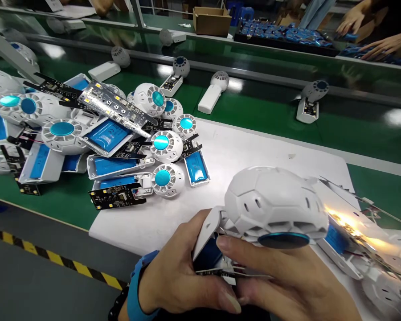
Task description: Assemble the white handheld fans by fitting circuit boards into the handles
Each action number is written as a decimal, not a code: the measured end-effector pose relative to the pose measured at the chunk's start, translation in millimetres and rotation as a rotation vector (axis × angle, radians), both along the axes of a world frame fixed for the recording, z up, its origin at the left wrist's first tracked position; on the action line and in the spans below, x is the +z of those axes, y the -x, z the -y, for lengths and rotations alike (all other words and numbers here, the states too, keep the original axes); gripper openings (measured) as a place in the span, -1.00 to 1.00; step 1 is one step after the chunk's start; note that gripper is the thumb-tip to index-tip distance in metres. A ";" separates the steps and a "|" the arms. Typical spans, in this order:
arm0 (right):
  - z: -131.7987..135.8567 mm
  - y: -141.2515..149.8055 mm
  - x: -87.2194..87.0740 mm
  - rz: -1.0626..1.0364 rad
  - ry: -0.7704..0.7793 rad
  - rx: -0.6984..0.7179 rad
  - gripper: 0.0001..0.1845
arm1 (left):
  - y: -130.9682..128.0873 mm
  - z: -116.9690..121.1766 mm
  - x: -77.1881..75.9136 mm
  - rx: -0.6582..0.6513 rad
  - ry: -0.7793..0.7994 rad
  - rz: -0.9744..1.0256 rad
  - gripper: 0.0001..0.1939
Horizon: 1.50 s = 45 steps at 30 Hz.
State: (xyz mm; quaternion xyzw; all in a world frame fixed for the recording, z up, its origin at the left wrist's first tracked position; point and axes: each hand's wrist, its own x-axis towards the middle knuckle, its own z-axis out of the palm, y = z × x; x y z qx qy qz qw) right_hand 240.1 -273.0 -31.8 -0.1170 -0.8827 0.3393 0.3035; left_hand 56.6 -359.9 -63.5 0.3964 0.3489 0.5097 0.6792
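Low in the view, a white device with a round, panelled head point(274, 200) and a dark blue disc on its underside is between my two hands. My left hand point(177, 276), with a blue band at its wrist, is closed around the opened white housing point(207, 232), its thumb along the board edge. Inside the housing a blue battery point(210, 254) shows in part. My right hand point(287, 276) reaches under the head, its fingers closed about the edge of a circuit board point(217, 271) beside a small white connector point(229, 278). The right palm hides part of the board and wires.
Several similar opened devices with batteries and boards are piled at left, near a ball head point(167, 180). More lie at right by a lit board point(347, 223). White paper point(247, 147) covers the bench. Behind, devices sit on a green conveyor point(260, 111); a co-worker's hands point(352, 22) are beyond.
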 end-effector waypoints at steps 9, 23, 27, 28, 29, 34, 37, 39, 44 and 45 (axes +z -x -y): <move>0.8 -0.9 -9.0 0.013 -0.034 -0.018 -0.69 | -1.6 1.5 -2.3 -0.004 0.045 0.030 -0.26; 20.8 13.0 -15.3 -0.078 0.073 -0.249 -0.75 | -5.5 4.7 -8.2 0.158 -0.028 -0.102 -0.37; 23.7 19.9 -15.6 -0.217 0.103 -0.356 -0.80 | -5.9 3.5 -2.3 0.181 -0.030 -0.101 -0.47; 23.6 20.4 -15.1 -0.208 0.092 -0.340 -0.80 | -6.2 3.0 -1.7 0.188 -0.041 -0.094 -0.49; 23.3 20.5 -14.3 -0.183 0.074 -0.324 -0.79 | -6.4 2.7 -1.8 0.194 -0.058 -0.086 -0.50; 23.3 16.9 -12.0 -0.082 0.054 -0.298 -0.76 | -6.0 3.2 -6.3 0.216 -0.114 -0.107 -0.45; 28.2 16.5 -17.5 -0.088 0.174 -0.292 -0.91 | -5.1 3.6 -6.6 0.230 -0.119 -0.185 -0.40; 32.8 19.2 -23.6 -0.185 0.333 -0.377 -0.78 | -4.9 2.5 -5.0 0.249 -0.124 -0.263 -0.38; 35.5 30.5 -31.5 -0.197 0.764 -0.394 -0.87 | -5.3 -0.1 -4.2 0.323 -0.099 -0.424 -0.30; 34.1 32.0 -31.7 -0.184 0.790 -0.375 -0.88 | -5.3 -0.1 -5.2 0.319 -0.081 -0.437 -0.30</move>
